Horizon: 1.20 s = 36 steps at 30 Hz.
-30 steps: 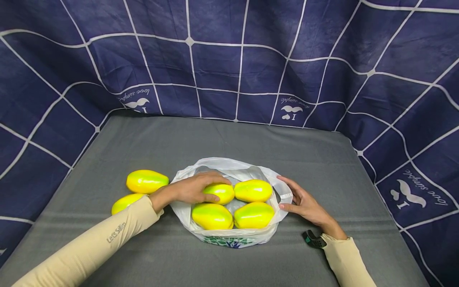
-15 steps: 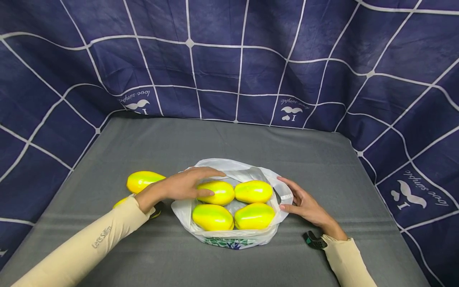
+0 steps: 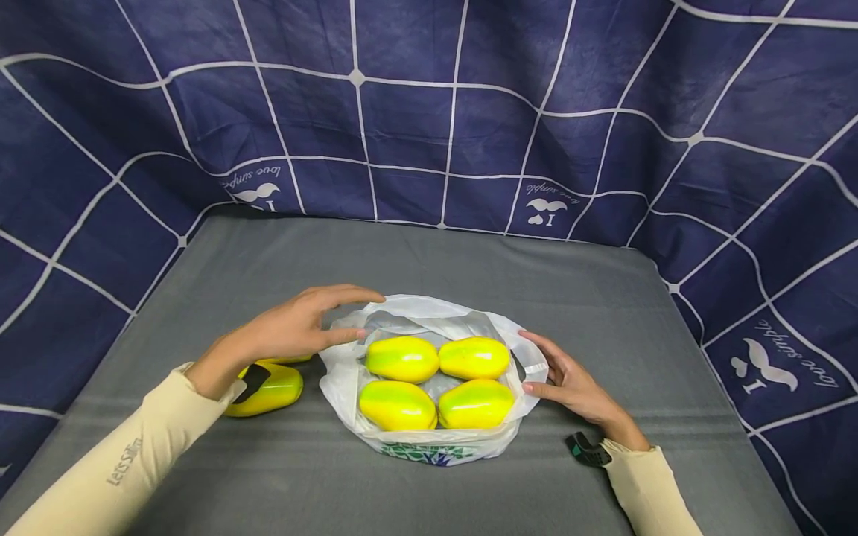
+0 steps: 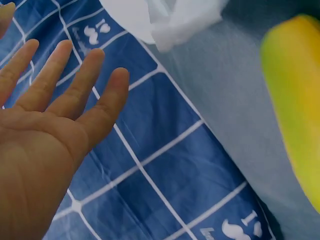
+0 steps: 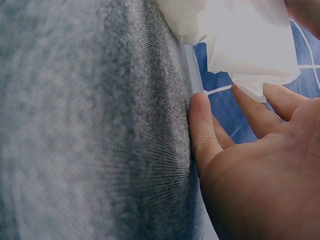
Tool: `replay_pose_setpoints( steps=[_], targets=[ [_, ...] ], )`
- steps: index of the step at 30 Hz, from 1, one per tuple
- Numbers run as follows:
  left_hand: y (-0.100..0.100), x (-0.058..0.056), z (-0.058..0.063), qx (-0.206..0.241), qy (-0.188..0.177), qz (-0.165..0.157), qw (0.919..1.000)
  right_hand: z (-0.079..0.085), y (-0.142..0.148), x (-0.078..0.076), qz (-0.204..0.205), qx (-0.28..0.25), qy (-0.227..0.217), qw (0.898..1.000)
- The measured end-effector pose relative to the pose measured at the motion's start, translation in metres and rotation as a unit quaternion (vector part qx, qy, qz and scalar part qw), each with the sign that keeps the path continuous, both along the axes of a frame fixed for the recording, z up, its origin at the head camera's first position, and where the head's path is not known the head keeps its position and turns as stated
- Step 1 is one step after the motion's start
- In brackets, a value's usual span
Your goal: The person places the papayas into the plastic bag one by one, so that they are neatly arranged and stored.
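A white plastic bag (image 3: 342, 376) sits on the grey surface with its mouth spread wide. Inside lie several glossy yellow-green papayas (image 3: 402, 359) in two rows. My left hand (image 3: 298, 324) hovers by the bag's left rim, fingers extended and holding nothing; the left wrist view shows its bare palm (image 4: 40, 145). Under my left forearm rest two more papayas (image 3: 278, 391), partly hidden. At the bag's right handle, my right hand (image 3: 576, 383) touches the plastic with fingertips and thumb. Its fingers look mostly straight in the right wrist view, beside the bag (image 5: 250, 40).
A grey cloth (image 3: 429, 260) covers the work surface. Behind it and along both sides hangs a dark blue curtain (image 3: 402, 126) with white grid lines. A black band (image 3: 588, 450) is on my right wrist.
My left hand has let go of the back-left papaya in the bag and moved out leftward to the bag's rim. My right hand has stayed in place.
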<state>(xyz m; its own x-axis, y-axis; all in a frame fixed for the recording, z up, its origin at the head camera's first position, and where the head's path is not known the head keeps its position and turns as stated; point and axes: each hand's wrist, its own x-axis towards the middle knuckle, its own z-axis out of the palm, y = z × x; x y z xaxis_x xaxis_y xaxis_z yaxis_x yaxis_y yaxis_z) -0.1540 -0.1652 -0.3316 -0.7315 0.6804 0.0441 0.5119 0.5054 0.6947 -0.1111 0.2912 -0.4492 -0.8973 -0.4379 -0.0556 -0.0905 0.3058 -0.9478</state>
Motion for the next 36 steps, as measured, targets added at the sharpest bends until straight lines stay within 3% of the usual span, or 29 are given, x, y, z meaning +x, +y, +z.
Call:
replay_pose_setpoints(
  steps=[7,16,29,36],
  targets=[
    [-0.034,0.002,0.003,-0.04,-0.023,0.034,0.9983,0.0,-0.001,0.0,-0.003,0.003,-0.001,1.0],
    [-0.079,-0.008,0.0,-0.035,-0.095,0.012,0.9948,0.0,-0.001,0.0,-0.002,0.004,0.0,1.0],
    [-0.114,-0.023,-0.025,-0.031,-0.182,0.028,0.9824,0.0,-0.001,-0.001,0.001,0.001,0.0,1.0],
    [-0.123,-0.028,-0.037,-0.001,-0.188,0.033,0.9817,-0.001,0.0,-0.001,0.007,-0.005,0.005,1.0]
  ],
)
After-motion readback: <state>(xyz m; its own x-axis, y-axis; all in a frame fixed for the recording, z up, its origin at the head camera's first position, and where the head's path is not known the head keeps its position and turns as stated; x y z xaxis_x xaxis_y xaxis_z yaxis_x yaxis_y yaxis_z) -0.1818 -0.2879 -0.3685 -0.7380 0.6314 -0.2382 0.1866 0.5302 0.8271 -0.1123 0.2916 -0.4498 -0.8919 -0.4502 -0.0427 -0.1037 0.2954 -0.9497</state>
